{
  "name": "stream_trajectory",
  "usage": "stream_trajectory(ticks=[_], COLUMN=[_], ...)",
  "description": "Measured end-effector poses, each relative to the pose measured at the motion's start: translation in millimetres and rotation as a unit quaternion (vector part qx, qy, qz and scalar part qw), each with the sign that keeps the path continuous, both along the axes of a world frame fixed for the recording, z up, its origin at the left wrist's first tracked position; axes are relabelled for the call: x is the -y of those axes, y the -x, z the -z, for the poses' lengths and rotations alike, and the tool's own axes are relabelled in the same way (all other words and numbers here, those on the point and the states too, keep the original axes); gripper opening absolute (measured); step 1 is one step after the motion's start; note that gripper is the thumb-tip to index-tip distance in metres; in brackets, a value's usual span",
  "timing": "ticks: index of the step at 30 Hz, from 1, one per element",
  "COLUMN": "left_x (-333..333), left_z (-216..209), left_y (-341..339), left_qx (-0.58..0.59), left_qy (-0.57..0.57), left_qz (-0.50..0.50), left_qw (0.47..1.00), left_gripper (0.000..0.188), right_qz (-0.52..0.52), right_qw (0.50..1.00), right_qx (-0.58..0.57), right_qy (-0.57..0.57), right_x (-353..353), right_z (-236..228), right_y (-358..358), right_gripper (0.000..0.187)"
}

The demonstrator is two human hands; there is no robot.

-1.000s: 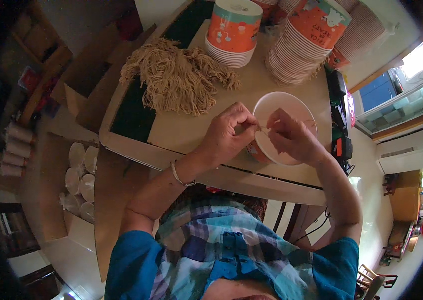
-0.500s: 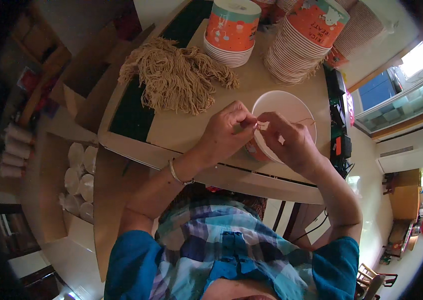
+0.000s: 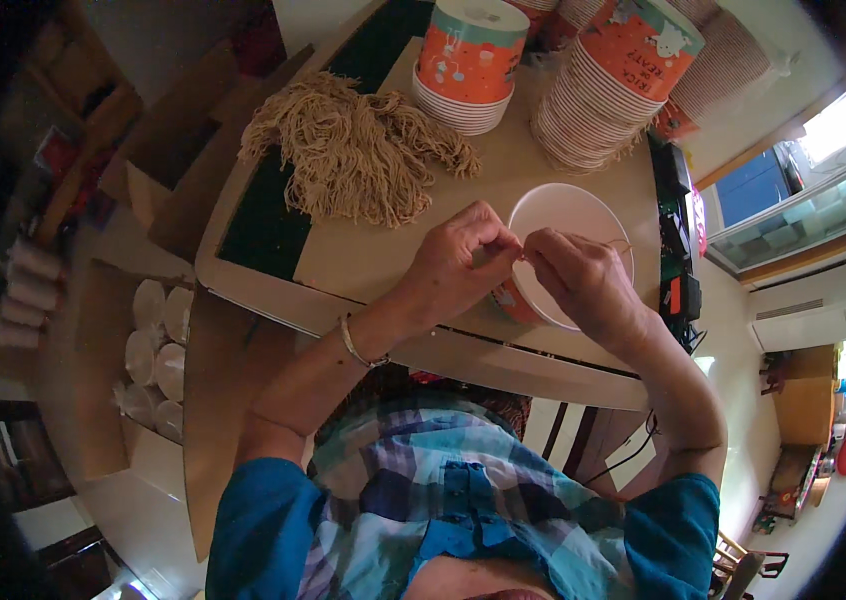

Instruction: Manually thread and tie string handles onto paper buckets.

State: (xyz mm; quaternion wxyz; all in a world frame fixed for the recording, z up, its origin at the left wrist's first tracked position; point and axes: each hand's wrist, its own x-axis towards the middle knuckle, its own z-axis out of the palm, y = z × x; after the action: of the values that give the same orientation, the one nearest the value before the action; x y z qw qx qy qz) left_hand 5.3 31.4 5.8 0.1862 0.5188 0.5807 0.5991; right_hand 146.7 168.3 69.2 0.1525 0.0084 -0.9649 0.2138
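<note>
An orange paper bucket with a white inside stands near the table's front edge, its mouth facing up. Above its near left rim, my left hand and my right hand meet fingertip to fingertip, both pinched closed. They hold a thin tan cord, whose loose end curls out past my right hand over the bucket's far right rim. My fingers hide the pinched part of the cord. Beyond my left hand lies a large bundle of tan cords.
Nested orange and teal buckets stand at the back, with a taller leaning stack to their right. Black devices line the table's right edge. On the left, a carton holds wrapped white rolls or cups.
My right hand's fingers have closed in tighter toward the left fingertips. Less of the cord shows between the hands. The bucket stays put.
</note>
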Motion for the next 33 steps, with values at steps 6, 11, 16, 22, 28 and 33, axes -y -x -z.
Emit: stream_trajectory(ticks=[6, 11, 16, 22, 28, 33], left_x=[0, 1, 0, 0, -2, 0], left_z=[0, -2, 1, 3, 2, 3], left_y=[1, 1, 1, -1, -1, 1], left_qx=[-0.008, -0.024, -0.039, 0.009, 0.04, 0.036], left_qy=[-0.007, -0.01, -0.012, -0.005, 0.015, 0.013], left_qz=[0.006, 0.003, 0.0, 0.007, 0.02, 0.031], left_qw=[1.0, 1.0, 0.999, 1.0, 0.999, 0.999], left_gripper=[0.008, 0.008, 0.009, 0.008, 0.007, 0.009], right_qz=[0.02, 0.019, 0.022, 0.014, 0.023, 0.108], right_qw=[1.0, 0.998, 0.997, 0.994, 0.984, 0.923], right_qx=[0.022, 0.052, 0.062, 0.09, 0.088, 0.19], right_qy=[-0.002, 0.026, 0.047, 0.066, 0.154, 0.317], right_x=[-4, -9, -12, -17, -24, -17], right_z=[5, 8, 8, 8, 8, -11], right_y=[2, 4, 5, 6, 6, 6], right_gripper=[0.008, 0.007, 0.008, 0.006, 0.011, 0.01])
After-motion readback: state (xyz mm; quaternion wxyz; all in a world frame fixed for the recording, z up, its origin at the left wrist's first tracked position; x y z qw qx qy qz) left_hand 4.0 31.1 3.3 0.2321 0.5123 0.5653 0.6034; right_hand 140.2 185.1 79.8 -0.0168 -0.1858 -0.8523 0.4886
